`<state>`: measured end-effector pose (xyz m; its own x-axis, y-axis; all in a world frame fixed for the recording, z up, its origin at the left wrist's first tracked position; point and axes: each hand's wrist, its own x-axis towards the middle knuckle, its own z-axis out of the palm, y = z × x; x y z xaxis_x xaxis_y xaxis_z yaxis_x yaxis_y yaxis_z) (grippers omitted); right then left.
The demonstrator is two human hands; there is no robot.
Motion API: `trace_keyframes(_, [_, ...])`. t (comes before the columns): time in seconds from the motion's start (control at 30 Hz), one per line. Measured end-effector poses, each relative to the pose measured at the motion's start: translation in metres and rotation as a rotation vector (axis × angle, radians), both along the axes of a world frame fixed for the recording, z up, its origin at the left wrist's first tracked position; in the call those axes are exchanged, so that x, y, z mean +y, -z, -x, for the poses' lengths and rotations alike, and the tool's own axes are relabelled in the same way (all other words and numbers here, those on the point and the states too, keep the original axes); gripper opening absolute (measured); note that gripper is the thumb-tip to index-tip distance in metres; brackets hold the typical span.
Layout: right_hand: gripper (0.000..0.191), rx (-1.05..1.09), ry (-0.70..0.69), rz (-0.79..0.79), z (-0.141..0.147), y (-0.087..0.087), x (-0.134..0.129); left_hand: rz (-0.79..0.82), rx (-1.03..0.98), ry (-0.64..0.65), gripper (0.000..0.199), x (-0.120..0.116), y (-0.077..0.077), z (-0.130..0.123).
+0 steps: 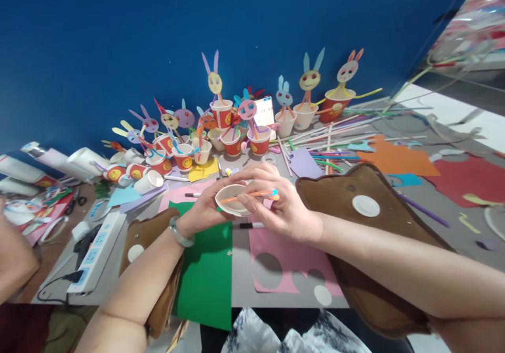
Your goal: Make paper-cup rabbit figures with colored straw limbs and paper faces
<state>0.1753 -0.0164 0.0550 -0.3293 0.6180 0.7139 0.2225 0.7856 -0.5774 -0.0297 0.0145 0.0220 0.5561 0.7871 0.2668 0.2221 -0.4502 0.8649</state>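
Observation:
A paper cup [233, 191] is held over the middle of the table, its open mouth tilted toward me. My left hand [205, 208] is wrapped round the cup's left side. In my right hand [276, 203] an orange strip [252, 195] with a light blue end is pinched between thumb and fingers. The strip lies across the cup's mouth, and my right fingers also reach over the cup's far rim. Below the hands are green paper [205, 269] and pink paper [284, 253] with round holes cut in it. The cup's underside is hidden.
Cups with paper rabbit figures [221, 112] stand along the blue wall. Brown padded mats [347, 227] lie at both sides. A power strip [98, 253] is at left, scattered coloured sticks [335, 137] and orange paper [398, 155] at right. Another person's arm [16, 253] shows at far left.

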Motion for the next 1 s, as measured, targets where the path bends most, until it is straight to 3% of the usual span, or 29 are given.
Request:
trace_keyframes(0.37, [0.023, -0.101, 0.062, -0.081, 0.009, 0.011, -0.001, 0.045, -0.009, 0.037, 0.064, -0.002, 0.001, -0.003])
trace_keyframes(0.57, [0.024, -0.042, 0.097, 0.155, 0.007, 0.017, 0.013, 0.298, -0.069, 0.038, 0.064, -0.008, -0.004, -0.007])
trace_keyframes(0.73, [0.038, 0.055, 0.004, 0.406, 0.004, 0.018, 0.022, 0.452, -0.16, 0.054, 0.072, -0.006, -0.006, -0.008])
trace_keyframes(1.0, [0.034, 0.187, 0.212, 0.409, -0.002, 0.018, 0.033, 0.54, -0.261, 0.047, 0.069, -0.004, -0.009, -0.008])
